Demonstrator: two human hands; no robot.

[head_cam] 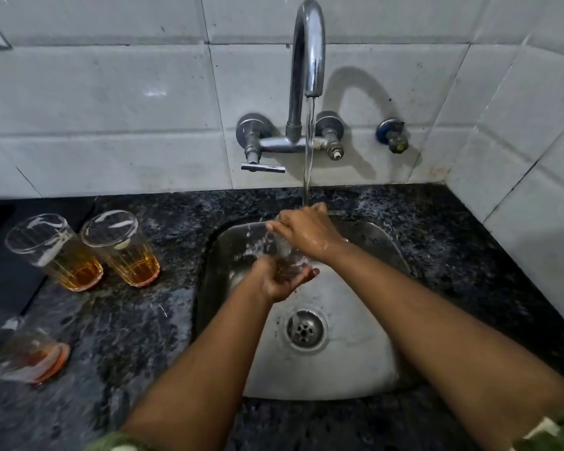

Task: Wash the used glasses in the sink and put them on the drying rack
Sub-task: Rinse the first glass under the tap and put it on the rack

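Nearest, at about eight o'clock on the dark stone counter (137, 320), a blurred glass (30, 353) with an amber remnant lies tilted or on its side; which, the blur hides. Inward, the drain (305, 330) sits just below the middle of the steel sink (339, 369). Above it the left hand (280, 278) cups the base of the glass being washed (282, 249), fingers curled up round it, while the right hand (302, 227) closes over the rim end at about twelve o'clock from the left, its fingers seemingly wrapped on or into the mouth; the splash hides exactly how. At ten o'clock two more used glasses, one (52, 252) just beside the other (121, 249), stand on the counter with amber liquid left in them. Farthest, the tap (308, 47) runs a stream (308, 151) onto the right hand. No drying rack is in view. The likely trouble: wet skin on wet glass, so a twist could let it slip and strike the steel; and a careless reach leftward could knock the waiting glasses over.
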